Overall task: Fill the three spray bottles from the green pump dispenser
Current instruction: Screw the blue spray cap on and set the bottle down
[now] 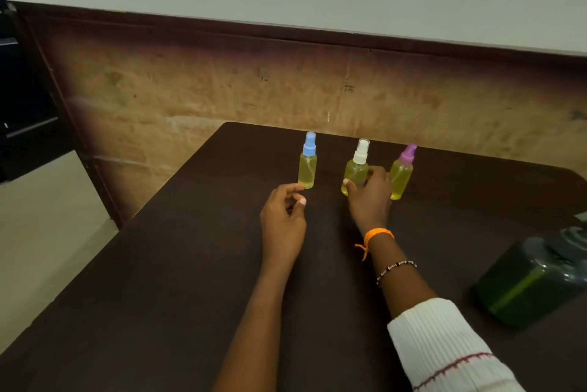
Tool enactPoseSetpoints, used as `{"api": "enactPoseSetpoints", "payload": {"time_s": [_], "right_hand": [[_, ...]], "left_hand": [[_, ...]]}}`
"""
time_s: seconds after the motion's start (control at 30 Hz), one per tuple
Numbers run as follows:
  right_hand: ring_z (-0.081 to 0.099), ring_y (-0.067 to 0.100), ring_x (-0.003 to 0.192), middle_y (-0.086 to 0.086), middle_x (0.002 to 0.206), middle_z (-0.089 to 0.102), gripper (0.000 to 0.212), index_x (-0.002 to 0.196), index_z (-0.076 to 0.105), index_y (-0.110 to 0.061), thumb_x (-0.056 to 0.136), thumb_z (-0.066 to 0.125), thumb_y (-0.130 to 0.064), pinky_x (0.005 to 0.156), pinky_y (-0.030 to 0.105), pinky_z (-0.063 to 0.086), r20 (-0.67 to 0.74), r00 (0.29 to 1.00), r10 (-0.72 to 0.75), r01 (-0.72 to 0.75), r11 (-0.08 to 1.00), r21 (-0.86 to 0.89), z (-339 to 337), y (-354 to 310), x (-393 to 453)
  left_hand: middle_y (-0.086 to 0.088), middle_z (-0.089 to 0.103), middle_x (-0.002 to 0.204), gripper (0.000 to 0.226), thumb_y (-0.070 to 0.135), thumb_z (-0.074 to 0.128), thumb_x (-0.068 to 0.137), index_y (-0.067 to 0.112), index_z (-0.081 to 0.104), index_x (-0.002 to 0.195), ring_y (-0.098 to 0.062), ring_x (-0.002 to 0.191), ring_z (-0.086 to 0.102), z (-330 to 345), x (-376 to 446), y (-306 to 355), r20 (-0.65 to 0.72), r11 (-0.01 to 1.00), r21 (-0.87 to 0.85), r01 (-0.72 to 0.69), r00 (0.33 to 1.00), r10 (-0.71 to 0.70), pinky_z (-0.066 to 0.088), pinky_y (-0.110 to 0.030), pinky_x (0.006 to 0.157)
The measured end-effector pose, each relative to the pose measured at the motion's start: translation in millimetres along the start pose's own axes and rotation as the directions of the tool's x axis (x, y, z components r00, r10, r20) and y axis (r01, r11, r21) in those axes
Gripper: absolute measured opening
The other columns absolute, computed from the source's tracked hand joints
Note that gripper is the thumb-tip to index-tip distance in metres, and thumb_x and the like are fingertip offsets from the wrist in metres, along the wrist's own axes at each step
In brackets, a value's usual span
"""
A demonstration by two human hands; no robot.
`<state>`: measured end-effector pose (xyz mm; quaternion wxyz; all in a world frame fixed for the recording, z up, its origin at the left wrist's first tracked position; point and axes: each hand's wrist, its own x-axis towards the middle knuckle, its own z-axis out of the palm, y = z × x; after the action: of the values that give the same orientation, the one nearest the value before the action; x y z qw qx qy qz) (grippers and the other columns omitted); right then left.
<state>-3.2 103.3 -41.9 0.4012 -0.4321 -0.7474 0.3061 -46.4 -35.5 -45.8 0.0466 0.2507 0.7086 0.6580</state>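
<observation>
We're looking down at a dark brown tabletop point(190, 280) and three small clear plastic spray bottles standing upright in a row near its far edge, each one holding pale yellow liquid. On the left we've got the bottle with the blue spray cap point(307, 161), standing on its own, a clear gap away from the other two. In the middle is the bottle with the white spray cap point(356, 166), and just beside it on the right stands the bottle with the purple spray cap point(402, 172); those two are close, though we can't tell whether they touch. The right hand point(370, 198) is wrapped around the lower body of the white-capped bottle, thumb on the near left side, fingers curling round the right side between it and the purple-capped one. On that wrist we see an orange thread band point(374, 236) and a beaded bracelet point(396, 268), with a white ribbed sleeve point(444, 347) further back. The left hand point(282, 217) sits near the base of the blue-capped bottle with its fingers loosely curled and holding nothing; a fingertip is right by the bottle's base, and we can't say whether it makes contact. The two hands are apart. Over at the right edge stands the large translucent green pump dispenser point(533, 283), well apart from the bottles, with green liquid inside and its grey pump top partly cut off by the frame. Behind the table runs a worn brown wall panel point(222, 83).
</observation>
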Motion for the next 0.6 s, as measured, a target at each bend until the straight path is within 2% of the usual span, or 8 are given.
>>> {"api": "enactPoseSetpoints", "payload": {"time_s": [0.17, 0.27, 0.37, 0.43, 0.47, 0.53, 0.6], "right_hand": [[0.052, 0.028, 0.108, 0.010, 0.120, 0.049, 0.041, 0.116, 0.050, -0.005, 0.083, 0.071, -0.017, 0.083, 0.032, 0.038, 0.009, 1.000, -0.008, 0.008, 1.000, -0.012, 6, -2, -8], [0.053, 0.023, 0.105, 0.008, 0.124, 0.046, 0.052, 0.121, 0.046, -0.007, 0.080, 0.074, -0.023, 0.079, 0.031, 0.039, -0.016, 1.000, -0.008, 0.008, 1.000, 0.002, 1, -3, -11], [0.053, 0.021, 0.096, 0.008, 0.123, 0.043, 0.056, 0.118, 0.042, -0.007, 0.077, 0.076, -0.027, 0.070, 0.030, 0.038, -0.181, 0.984, 0.011, -0.002, 0.999, 0.050, -15, 1, -12], [0.056, 0.028, 0.098, 0.010, 0.124, 0.041, 0.052, 0.118, 0.041, -0.006, 0.080, 0.074, -0.019, 0.070, 0.032, 0.041, -0.311, 0.948, 0.060, -0.036, 0.996, 0.082, -28, 6, -6], [0.055, 0.030, 0.102, 0.011, 0.127, 0.040, 0.054, 0.122, 0.040, -0.006, 0.080, 0.073, -0.013, 0.073, 0.034, 0.043, -0.333, 0.937, 0.107, -0.080, 0.992, 0.094, -32, 10, 1], [0.052, 0.030, 0.112, 0.012, 0.134, 0.039, 0.063, 0.132, 0.037, -0.007, 0.080, 0.072, -0.008, 0.084, 0.039, 0.043, -0.271, 0.942, 0.199, -0.180, 0.979, 0.094, -39, 19, 17], [0.051, 0.031, 0.115, 0.014, 0.130, 0.048, 0.055, 0.128, 0.045, -0.006, 0.081, 0.072, -0.012, 0.087, 0.037, 0.041, -0.160, 0.962, 0.222, -0.215, 0.975, 0.055, -39, 29, 31]], "left_hand": [[-0.002, 0.061, 0.093, 0.026, 0.002, 0.054, 0.089, 0.021, 0.063, 0.103, -0.003, 0.084, 0.057, 0, 1, 0, -0.010, 1.000, -0.019, -0.016, 1.000, 0.016, 0.040, -0.001, 0.066], [-0.001, 0.060, 0.094, 0.026, 0.002, 0.054, 0.089, 0.021, 0.062, 0.104, 0.000, 0.084, 0.057, 1, 0, 0, 0.009, 1.000, -0.017, -0.013, 1.000, 0.013, 0.040, 0.000, 0.067], [0.000, 0.060, 0.093, 0.026, 0.002, 0.054, 0.089, 0.019, 0.062, 0.106, 0.001, 0.081, 0.056, 0, 0, 1, 0.015, 0.999, -0.039, -0.007, 1.000, 0.007, 0.041, -0.001, 0.067], [0.000, 0.060, 0.092, 0.026, 0.002, 0.054, 0.089, 0.019, 0.063, 0.106, 0.001, 0.079, 0.056, 1, 0, 1, 0.024, 0.999, -0.048, -0.012, 1.000, 0.013, 0.041, -0.002, 0.067], [-0.001, 0.060, 0.092, 0.026, 0.002, 0.054, 0.089, 0.018, 0.063, 0.106, 0.001, 0.079, 0.056, 1, -1, 2, 0.030, 0.999, -0.047, -0.013, 0.999, 0.014, 0.041, -0.001, 0.067], [0.000, 0.060, 0.093, 0.026, 0.002, 0.054, 0.089, 0.019, 0.063, 0.107, 0.001, 0.081, 0.056, 2, -2, 3, 0.037, 0.999, -0.043, -0.013, 0.999, 0.014, 0.040, 0.000, 0.066], [0.001, 0.060, 0.094, 0.026, 0.002, 0.054, 0.089, 0.019, 0.063, 0.107, 0.003, 0.081, 0.056, 2, -2, 3, 0.039, 0.999, -0.039, -0.007, 0.999, 0.008, 0.040, 0.001, 0.066]]}}
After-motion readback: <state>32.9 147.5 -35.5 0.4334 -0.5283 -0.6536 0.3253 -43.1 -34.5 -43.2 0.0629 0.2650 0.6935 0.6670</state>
